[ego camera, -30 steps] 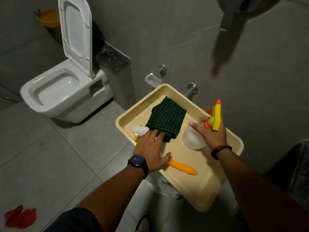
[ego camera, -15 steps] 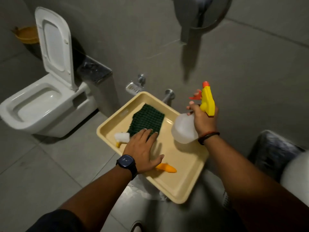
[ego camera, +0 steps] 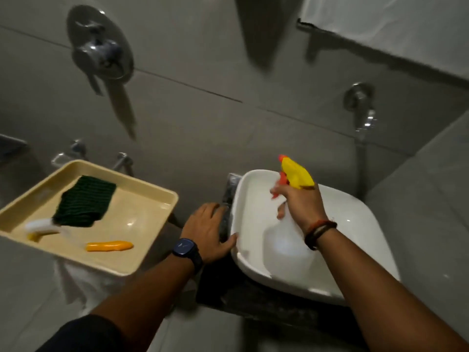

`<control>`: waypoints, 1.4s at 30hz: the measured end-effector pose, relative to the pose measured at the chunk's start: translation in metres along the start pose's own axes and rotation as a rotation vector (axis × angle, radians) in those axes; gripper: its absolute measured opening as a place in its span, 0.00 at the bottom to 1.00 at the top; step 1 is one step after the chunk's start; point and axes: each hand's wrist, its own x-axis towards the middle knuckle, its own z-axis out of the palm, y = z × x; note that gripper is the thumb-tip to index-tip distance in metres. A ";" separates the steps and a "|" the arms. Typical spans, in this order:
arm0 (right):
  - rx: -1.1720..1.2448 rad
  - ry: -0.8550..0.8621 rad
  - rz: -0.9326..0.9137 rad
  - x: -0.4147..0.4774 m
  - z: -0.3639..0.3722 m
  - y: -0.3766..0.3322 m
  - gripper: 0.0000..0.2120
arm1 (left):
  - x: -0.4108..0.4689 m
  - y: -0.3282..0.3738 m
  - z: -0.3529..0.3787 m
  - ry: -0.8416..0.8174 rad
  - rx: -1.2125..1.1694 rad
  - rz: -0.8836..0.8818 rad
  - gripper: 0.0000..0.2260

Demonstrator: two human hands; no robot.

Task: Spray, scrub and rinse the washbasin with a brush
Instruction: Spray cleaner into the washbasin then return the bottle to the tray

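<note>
Basin (ego camera: 355, 232), white and glossy, was steadied by left hand (ego camera: 206, 228), fingers spread flat; sprayer (ego camera: 294, 174) was gripped by right hand (ego camera: 302, 207).

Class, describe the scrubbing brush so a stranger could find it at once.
Start at the cream tray left of the white washbasin. The brush lies at its left end, touching the dark green cloth. Unlike the cloth, it has a white head and orange handle.

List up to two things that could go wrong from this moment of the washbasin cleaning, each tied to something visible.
1. The right hand aims the spray bottle over the washbasin; the nozzle points towards the wall, so spray may overshoot.
2. The left hand rests by the rim, where mist could wet it and its watch.
</note>
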 end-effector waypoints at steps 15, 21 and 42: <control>-0.158 -0.115 0.494 -0.061 -0.103 0.092 0.20 | 0.025 0.067 0.076 -0.035 0.140 0.010 0.42; -0.276 0.044 0.446 -0.037 -0.110 0.089 0.19 | 0.027 0.066 0.077 -0.079 0.174 0.042 0.41; -0.227 0.060 0.508 -0.052 -0.115 0.089 0.21 | 0.032 0.069 0.074 -0.198 0.291 0.140 0.42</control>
